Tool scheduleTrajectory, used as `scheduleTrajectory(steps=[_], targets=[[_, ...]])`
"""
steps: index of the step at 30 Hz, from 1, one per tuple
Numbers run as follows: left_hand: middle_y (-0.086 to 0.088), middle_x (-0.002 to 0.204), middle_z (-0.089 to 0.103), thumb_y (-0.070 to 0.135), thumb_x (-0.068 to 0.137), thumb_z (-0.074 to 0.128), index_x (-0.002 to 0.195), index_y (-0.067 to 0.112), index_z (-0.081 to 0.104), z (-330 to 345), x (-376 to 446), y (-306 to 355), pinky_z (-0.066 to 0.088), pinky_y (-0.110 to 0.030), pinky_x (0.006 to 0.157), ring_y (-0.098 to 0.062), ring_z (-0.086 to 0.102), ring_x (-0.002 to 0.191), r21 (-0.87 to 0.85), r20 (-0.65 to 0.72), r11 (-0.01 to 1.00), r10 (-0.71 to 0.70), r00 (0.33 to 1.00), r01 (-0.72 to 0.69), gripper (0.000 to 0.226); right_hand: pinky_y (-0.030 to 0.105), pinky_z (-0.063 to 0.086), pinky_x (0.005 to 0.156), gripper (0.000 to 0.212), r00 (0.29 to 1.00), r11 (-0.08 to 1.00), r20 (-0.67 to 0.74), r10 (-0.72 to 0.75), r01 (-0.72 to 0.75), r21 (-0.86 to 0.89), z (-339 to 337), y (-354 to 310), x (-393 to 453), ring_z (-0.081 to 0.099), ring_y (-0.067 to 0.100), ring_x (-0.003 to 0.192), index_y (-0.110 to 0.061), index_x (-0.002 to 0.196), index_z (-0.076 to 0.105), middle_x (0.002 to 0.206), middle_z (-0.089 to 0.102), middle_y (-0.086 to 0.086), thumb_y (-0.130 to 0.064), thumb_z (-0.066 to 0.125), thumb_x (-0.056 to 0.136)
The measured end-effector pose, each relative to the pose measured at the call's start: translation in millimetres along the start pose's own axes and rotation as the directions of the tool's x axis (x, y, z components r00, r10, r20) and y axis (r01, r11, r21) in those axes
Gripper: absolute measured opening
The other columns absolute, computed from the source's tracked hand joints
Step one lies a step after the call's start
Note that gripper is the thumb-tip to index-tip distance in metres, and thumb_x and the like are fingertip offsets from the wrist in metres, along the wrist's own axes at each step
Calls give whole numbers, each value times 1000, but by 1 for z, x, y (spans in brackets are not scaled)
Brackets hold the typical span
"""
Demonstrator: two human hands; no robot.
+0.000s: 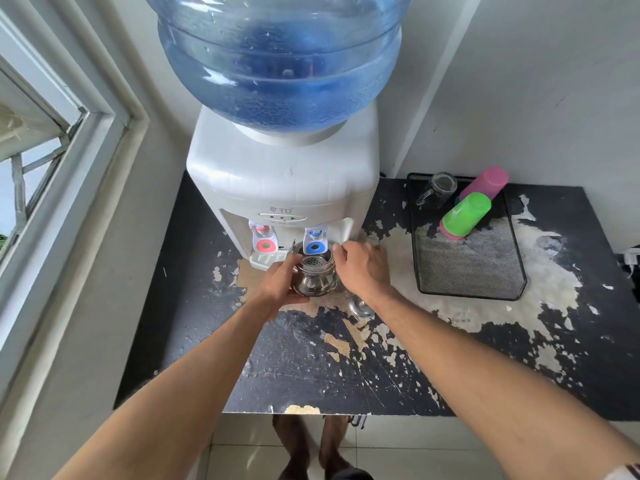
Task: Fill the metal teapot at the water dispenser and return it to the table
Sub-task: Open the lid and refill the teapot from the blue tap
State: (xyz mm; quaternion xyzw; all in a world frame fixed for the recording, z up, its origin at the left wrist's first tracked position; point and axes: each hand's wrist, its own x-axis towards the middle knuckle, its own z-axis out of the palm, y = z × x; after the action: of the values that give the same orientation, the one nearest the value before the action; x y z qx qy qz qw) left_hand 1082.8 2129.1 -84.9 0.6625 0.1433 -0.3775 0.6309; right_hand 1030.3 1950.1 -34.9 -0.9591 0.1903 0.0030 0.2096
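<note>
Lidless shiny metal teapot (314, 276) under blue tap (314, 246), between gripping left hand (281, 284) and loosely curled right hand (363, 268) at its side.

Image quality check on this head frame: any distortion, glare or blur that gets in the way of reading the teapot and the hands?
Head view: wide-angle bending bows the window frame and stretches both forearms; soft daylight, no hard shadows; slight softness overall; the metal teapot shows small highlights, its strainer still readable; left hand and right hand are sharp enough.
</note>
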Motion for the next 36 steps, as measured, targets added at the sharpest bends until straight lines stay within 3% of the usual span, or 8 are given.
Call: scheduleTrajectory(steps=[5, 9, 15, 19, 22, 27, 30, 36], targets=[[-11, 95, 74, 56, 85, 60, 111, 15, 67, 4, 0, 3, 64, -40, 66, -22, 79, 74, -13, -26, 1000, 4, 1000, -5, 49, 42, 43, 91, 30, 986, 985, -111, -124, 109, -137, -4, 2, -9, 55, 21, 104, -21, 114, 73, 113, 69, -1, -38, 51, 103], [-13, 100, 74, 60, 80, 60, 115, 15, 66, 5, -5, 5, 64, -40, 66, -20, 79, 75, -5, -27, 999, 34, 999, -35, 57, 39, 42, 92, 28, 984, 992, -126, -128, 127, -10, -8, -12, -11, 62, 20, 98, -20, 120, 71, 103, 74, 0, -35, 55, 103], [-12, 98, 74, 56, 89, 58, 112, 17, 64, 4, -11, 11, 64, -38, 65, -22, 79, 76, 8, -25, 997, 71, 997, -70, 46, 45, 48, 102, 28, 1000, 989, 23, -5, 1, 147, -17, -27, -2, 69, 26, 80, -18, 118, 73, 86, 76, 3, -33, 53, 106], [-15, 108, 71, 53, 94, 57, 116, 19, 63, 3, -12, 10, 64, -39, 67, -29, 78, 89, 26, -33, 997, 70, 997, -69, 41, 45, 46, 103, 27, 997, 986, 64, 45, -55, 158, -18, -32, 5, 70, 23, 80, -19, 114, 73, 97, 76, 2, -35, 54, 106], [-17, 111, 70, 50, 94, 58, 120, 16, 60, 0, -12, 8, 64, -39, 67, -30, 77, 93, 27, -30, 998, 60, 998, -60, 43, 45, 47, 103, 27, 993, 985, 104, 50, -66, 158, -18, -34, 6, 68, 24, 91, -16, 114, 72, 106, 75, 6, -33, 53, 106], [-18, 115, 68, 46, 94, 56, 128, 10, 53, -8, -8, 3, 65, -39, 68, -31, 74, 99, 49, -24, 998, 36, 999, -35, 49, 44, 59, 78, 23, 990, 957, 122, 75, -106, 272, -19, -29, 6, 68, 26, 91, -13, 102, 72, 103, 73, 6, -21, 52, 106], [-16, 112, 68, 43, 96, 53, 124, 13, 55, -10, -6, 1, 64, -37, 68, -28, 73, 97, 77, -21, 996, 39, 999, -37, 41, 43, 60, 74, 21, 986, 932, 147, 75, -121, 342, -18, -26, 6, 69, 24, 87, -11, 101, 72, 99, 71, 5, -20, 53, 106], [-11, 104, 69, 45, 97, 50, 125, 15, 57, -8, -4, 3, 61, -31, 62, -23, 72, 91, 117, -8, 991, 64, 998, -63, 42, 24, 39, 53, 25, 961, 899, 261, 89, -190, 395, -8, -28, 7, 64, 18, 75, -11, 113, 71, 99, 71, 5, -28, 53, 107]])
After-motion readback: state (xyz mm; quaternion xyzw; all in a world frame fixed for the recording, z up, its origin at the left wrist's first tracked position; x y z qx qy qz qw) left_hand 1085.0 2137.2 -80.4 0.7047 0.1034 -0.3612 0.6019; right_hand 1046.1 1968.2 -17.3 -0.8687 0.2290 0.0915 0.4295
